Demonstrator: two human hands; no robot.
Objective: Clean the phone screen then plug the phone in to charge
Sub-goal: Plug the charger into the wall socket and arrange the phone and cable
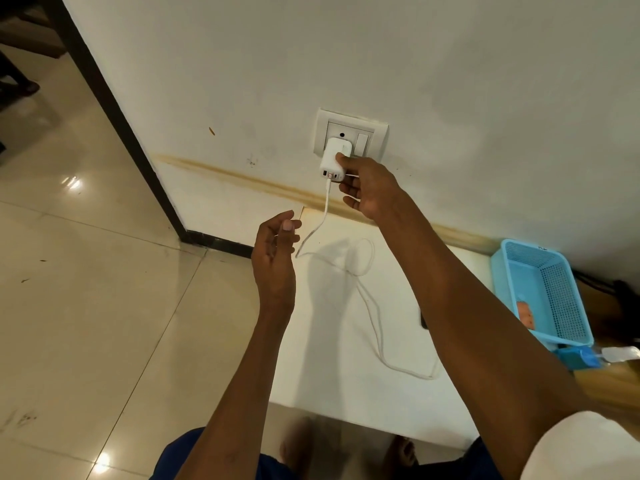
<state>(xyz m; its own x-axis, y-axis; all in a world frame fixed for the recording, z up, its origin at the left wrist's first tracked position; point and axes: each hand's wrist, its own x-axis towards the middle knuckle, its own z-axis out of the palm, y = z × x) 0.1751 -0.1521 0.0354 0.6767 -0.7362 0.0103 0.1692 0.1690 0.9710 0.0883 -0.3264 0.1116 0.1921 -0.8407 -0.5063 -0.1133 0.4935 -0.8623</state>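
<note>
Two hands raised near the wall socket, well apart from each other. Right hand clamped on the white charger plugged into that socket, thumb pressed on its face, fingers curled under its lower end. Left hand lower and left of the socket, fingers loosely curled, apparently holding nothing, just beside a bend of the white cable. Cable plugged into the charger's underside, dropping below the socket, looping over the white table and disappearing under the right forearm. Phone probably the dark sliver showing at the edge of that forearm, below and right of the socket, lying on the table; mostly hidden, so hard to confirm, and impossible to tell whether already joined to the cable. Blue basket further right of the socket, against the wall. Judging by looks: charger light, rigid and smooth, best held by its two broad sides and pushed straight in, never levered. Cable thin, limp and springy, likely to coil and snag; better pinched at the stiff plug end than along the soft run. Phone flat, glassy and slippery, likely fragile on the screen side; best taken by the long edges, keeping fingertips off the freshly wiped glass, steadying with one hand while seating the plug with the other.
</note>
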